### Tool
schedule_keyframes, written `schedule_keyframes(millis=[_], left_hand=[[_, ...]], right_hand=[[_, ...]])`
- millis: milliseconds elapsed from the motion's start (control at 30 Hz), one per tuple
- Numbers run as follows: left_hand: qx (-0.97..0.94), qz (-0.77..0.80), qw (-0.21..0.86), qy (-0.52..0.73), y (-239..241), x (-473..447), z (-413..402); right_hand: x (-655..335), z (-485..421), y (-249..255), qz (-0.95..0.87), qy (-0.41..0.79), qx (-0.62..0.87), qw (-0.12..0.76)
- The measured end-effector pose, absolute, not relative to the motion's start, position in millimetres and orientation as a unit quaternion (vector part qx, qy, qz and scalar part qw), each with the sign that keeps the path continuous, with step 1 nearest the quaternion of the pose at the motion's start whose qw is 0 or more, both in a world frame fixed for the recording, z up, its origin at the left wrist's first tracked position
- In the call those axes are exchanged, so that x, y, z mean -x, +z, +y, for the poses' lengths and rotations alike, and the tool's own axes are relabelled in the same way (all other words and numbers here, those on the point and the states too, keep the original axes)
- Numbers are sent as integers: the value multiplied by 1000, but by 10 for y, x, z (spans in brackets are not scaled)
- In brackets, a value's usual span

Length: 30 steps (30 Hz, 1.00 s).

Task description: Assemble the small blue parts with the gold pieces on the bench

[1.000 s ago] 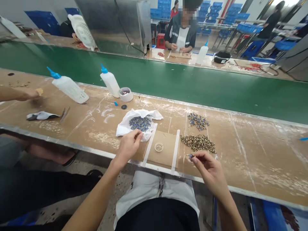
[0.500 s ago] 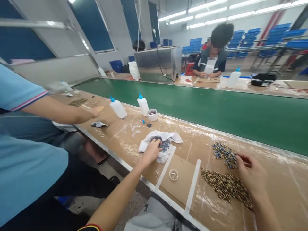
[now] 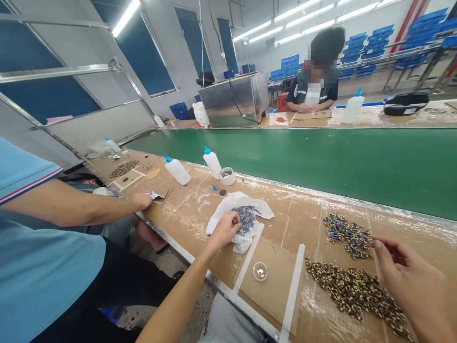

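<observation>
My left hand (image 3: pixel 225 229) rests on a white cloth (image 3: pixel 238 209) that holds a heap of small blue parts (image 3: pixel 246 216); its fingers are curled in a pinch at the heap's edge. My right hand (image 3: pixel 410 276) hovers at the lower right, fingers loosely spread, beside a pile of blue-and-brass parts (image 3: pixel 348 233). Below it lies a wider pile of small brass rings (image 3: pixel 353 288). A small clear cup (image 3: pixel 260 271) sits on a cardboard square between two white tape strips.
A co-worker's arm (image 3: pixel 78 207) reaches over the bench at left. Two squeeze bottles (image 3: pixel 177 169) and a tape roll (image 3: pixel 227 176) stand near the green conveyor belt (image 3: pixel 321 157). Another person sits across the belt beside a metal box (image 3: pixel 233 100).
The view has swung left and upward. My right hand has moved from the bench's near edge to the blue-and-brass pile. My left hand stays on the cloth's parts.
</observation>
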<state>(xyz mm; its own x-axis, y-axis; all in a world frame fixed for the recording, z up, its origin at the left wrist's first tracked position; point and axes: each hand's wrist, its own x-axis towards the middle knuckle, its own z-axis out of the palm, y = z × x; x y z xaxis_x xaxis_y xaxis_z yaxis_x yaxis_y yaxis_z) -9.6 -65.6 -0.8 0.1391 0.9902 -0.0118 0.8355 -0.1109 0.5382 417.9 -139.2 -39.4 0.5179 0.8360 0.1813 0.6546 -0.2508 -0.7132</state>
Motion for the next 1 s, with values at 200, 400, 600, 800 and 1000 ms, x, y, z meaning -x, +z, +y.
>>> schedule_keyframes(millis=[200, 400, 600, 800, 1000], left_hand=[[-705, 632, 206, 248, -23, 156, -785], [-700, 612, 241, 278, -11, 268, -761], [-686, 578, 307, 318, -12, 401, -691], [-636, 541, 407, 370, -24, 450, -787], [-599, 495, 484, 402, 24, 412, -1018]], right_hand=[[-3995, -1419, -398, -545, 166, 725, 388], [-3900, -1465, -349, -555, 178, 728, 362], [-3847, -1441, -371, -540, 173, 747, 347], [-3792, -1432, -430, -545, 145, 757, 330], [-3794, -1435, -461, -537, 145, 758, 341]])
